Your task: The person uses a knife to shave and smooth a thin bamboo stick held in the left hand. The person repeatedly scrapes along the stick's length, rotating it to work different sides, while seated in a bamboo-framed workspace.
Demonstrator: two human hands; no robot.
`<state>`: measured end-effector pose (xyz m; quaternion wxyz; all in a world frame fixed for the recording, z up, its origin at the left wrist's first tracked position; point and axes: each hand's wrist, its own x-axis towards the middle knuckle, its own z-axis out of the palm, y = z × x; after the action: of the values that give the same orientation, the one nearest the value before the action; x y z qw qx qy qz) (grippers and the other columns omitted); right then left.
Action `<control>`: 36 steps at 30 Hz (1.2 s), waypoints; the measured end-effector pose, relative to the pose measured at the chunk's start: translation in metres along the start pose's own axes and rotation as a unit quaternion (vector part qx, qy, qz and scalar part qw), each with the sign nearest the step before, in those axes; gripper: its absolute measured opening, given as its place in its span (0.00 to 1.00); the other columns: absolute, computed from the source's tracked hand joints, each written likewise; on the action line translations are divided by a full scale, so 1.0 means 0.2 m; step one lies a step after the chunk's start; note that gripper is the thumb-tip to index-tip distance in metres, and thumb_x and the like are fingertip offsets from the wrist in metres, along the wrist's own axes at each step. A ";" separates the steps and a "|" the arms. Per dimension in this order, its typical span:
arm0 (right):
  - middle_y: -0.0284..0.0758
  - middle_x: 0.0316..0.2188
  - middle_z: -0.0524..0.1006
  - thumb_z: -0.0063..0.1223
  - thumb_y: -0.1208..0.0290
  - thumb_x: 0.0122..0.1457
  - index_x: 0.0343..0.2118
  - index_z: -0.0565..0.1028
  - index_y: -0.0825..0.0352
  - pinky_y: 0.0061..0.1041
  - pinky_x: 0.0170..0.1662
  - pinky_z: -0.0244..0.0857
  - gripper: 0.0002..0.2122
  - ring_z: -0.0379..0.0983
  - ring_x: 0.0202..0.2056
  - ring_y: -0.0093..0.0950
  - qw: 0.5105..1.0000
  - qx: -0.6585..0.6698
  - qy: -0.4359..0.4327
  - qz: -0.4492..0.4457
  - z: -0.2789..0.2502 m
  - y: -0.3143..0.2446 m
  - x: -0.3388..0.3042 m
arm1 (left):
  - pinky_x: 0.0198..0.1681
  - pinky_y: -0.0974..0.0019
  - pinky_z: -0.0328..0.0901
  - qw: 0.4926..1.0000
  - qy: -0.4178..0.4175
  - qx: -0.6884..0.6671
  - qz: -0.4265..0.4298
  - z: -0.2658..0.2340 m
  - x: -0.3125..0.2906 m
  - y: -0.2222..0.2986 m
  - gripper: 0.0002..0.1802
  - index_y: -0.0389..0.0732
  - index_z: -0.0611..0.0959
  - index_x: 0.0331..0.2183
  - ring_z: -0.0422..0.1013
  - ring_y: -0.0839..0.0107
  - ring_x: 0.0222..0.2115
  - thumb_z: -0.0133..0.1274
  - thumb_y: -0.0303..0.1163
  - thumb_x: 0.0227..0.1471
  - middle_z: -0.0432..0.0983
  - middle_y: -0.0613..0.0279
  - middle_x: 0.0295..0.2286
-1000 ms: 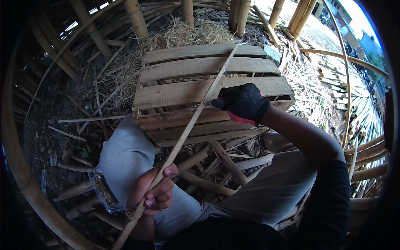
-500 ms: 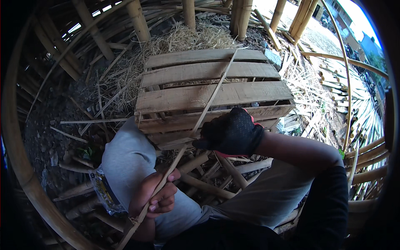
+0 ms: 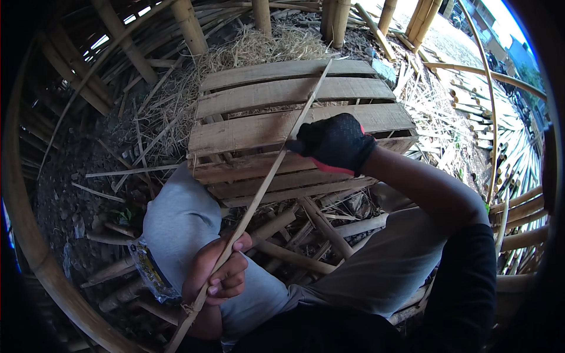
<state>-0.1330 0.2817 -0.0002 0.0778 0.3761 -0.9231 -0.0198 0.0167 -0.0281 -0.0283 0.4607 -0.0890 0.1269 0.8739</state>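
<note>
A long thin bamboo strip [image 3: 256, 204] slants from the lower left up across a slatted wooden crate [image 3: 235, 136]. Bare and closed, my left hand [image 3: 219, 272] grips its lower part over my left thigh. Frayed fibres stick out of the strip just below that fist. My right hand [image 3: 334, 143], in a black glove with red edging, is closed against the strip's upper half, at the crate's front edge. Its fingers curl away from view, and whatever they hold is hidden. The strip's far end rests over the crate's back slats.
Bamboo poles [image 3: 294, 257] lie crossed beneath my legs. A heap of straw-like shavings [image 3: 259, 50] sits behind the crate. Upright bamboo posts [image 3: 336, 23] stand at the back, and cut bamboo [image 3: 512, 159] is piled on the right. A clear plastic packet [image 3: 154, 272] lies by my left leg.
My right hand has slid up along the strip, away from me, from below the crate's front edge to over it. My left hand keeps its grip in nearly the same place.
</note>
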 end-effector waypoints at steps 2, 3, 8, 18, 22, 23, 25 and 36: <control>0.30 0.40 0.82 0.40 0.62 0.66 0.55 0.74 0.47 0.37 0.33 0.74 0.17 0.81 0.34 0.33 0.986 -0.055 -0.067 0.141 0.08 0.28 0.03 | 0.05 0.80 0.44 0.998 0.041 0.049 -0.002 0.07 0.00 0.00 0.13 0.44 0.65 0.38 0.48 0.84 0.04 0.29 0.39 0.70 0.55 0.73 0.08; 0.30 0.38 0.82 0.40 0.62 0.66 0.55 0.75 0.47 0.37 0.33 0.74 0.17 0.81 0.33 0.33 0.986 -0.022 -0.071 0.151 0.06 0.27 0.03 | 0.05 0.80 0.44 0.995 0.062 0.072 -0.001 0.10 0.01 -0.01 0.13 0.44 0.66 0.38 0.48 0.84 0.04 0.29 0.39 0.70 0.56 0.73 0.08; 0.32 0.37 0.81 0.42 0.63 0.65 0.55 0.74 0.49 0.37 0.34 0.74 0.16 0.80 0.35 0.35 0.993 0.047 -0.105 -0.025 -0.17 -0.28 -0.04 | 0.06 0.80 0.44 0.983 0.111 0.148 -0.007 0.13 0.01 -0.01 0.16 0.43 0.66 0.37 0.49 0.85 0.03 0.28 0.42 0.71 0.56 0.72 0.08; 0.32 0.30 0.80 0.46 0.56 0.64 0.43 0.80 0.52 0.34 0.34 0.73 0.13 0.81 0.33 0.33 0.993 0.050 -0.098 0.049 -0.18 -0.18 -0.03 | 0.07 0.79 0.44 0.963 0.153 0.222 -0.007 0.16 0.00 -0.02 0.18 0.43 0.67 0.36 0.47 0.85 0.04 0.33 0.47 0.70 0.55 0.74 0.08; 0.30 0.28 0.80 0.44 0.51 0.65 0.38 0.82 0.49 0.32 0.31 0.72 0.14 0.80 0.31 0.33 1.000 0.003 0.002 0.013 -0.01 -0.03 -0.06 | 0.08 0.79 0.45 0.959 0.131 0.252 0.002 0.15 0.01 -0.01 0.18 0.44 0.67 0.36 0.48 0.85 0.05 0.33 0.47 0.70 0.54 0.74 0.08; 0.31 0.30 0.81 0.43 0.54 0.66 0.44 0.80 0.47 0.33 0.31 0.72 0.13 0.80 0.31 0.33 0.995 -0.046 -0.065 0.063 0.00 0.12 -0.02 | 0.08 0.79 0.46 0.959 0.138 0.247 0.000 0.15 0.00 -0.01 0.18 0.44 0.67 0.36 0.48 0.85 0.05 0.33 0.47 0.70 0.55 0.74 0.08; 0.31 0.35 0.81 0.40 0.58 0.67 0.54 0.75 0.46 0.33 0.31 0.73 0.16 0.80 0.33 0.32 0.988 -0.131 -0.050 0.062 0.10 0.38 -0.04 | 0.08 0.79 0.46 0.961 0.141 0.237 -0.006 0.16 0.01 -0.01 0.18 0.44 0.67 0.36 0.48 0.85 0.05 0.33 0.48 0.69 0.55 0.74 0.08; 0.31 0.38 0.81 0.42 0.61 0.66 0.54 0.75 0.44 0.37 0.32 0.73 0.16 0.80 0.35 0.34 0.988 -0.115 -0.074 0.068 0.05 0.30 -0.03 | 0.08 0.79 0.47 0.952 0.146 0.268 -0.013 0.17 0.01 0.00 0.19 0.43 0.67 0.36 0.48 0.85 0.06 0.32 0.48 0.70 0.55 0.73 0.09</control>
<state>-0.1728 0.3283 -0.0056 0.0535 0.2986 -0.9413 -0.1478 0.0142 -0.0168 0.0040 0.4556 -0.0905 0.4212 0.7790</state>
